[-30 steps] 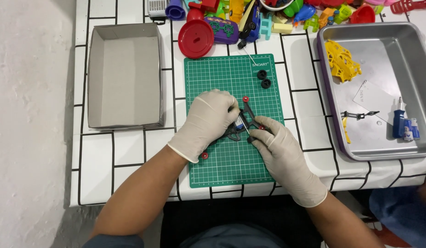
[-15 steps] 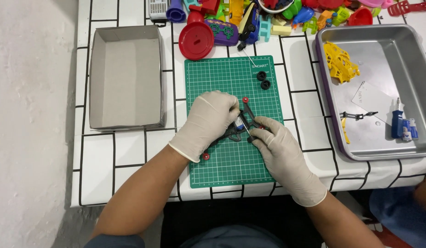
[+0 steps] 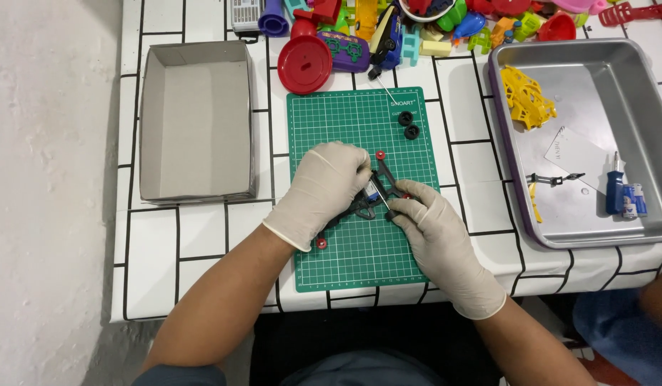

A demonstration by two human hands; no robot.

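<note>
Two hands in pale disposable gloves meet over the middle of a green cutting mat (image 3: 359,229) marked with a grid. The left hand (image 3: 324,187) is curled down over a small black toy car frame (image 3: 379,194), its fingers clasped on the frame's left side and pressing it to the mat. The right hand (image 3: 434,227) comes in from the lower right and pinches a thin screwdriver (image 3: 382,203) between its fingertips (only a short slanted length of the shaft shows), with the tip resting on the frame beside a small blue and silver part.

The frame lies flat near the centre of the mat, mostly hidden by the gloves. Small red hubs stick out at its corners: one above the hands (image 3: 380,154), one below the left wrist (image 3: 321,244).

Two small black tyres (image 3: 408,125) sit close together near the mat's upper right corner, well apart from the hands.

The mat lies on a white tiled table (image 3: 202,243) with dark grout lines. To the left of the mat stands an open grey cardboard box (image 3: 195,118). To the right is a metal tray (image 3: 595,136) holding a yellow plastic part (image 3: 527,96), a thin black piece (image 3: 554,178) and a blue-handled screwdriver (image 3: 614,187). Along the far edge of the table lies a heap of bright plastic toys (image 3: 445,21), with a round red disc (image 3: 304,64) nearest the mat.
</note>
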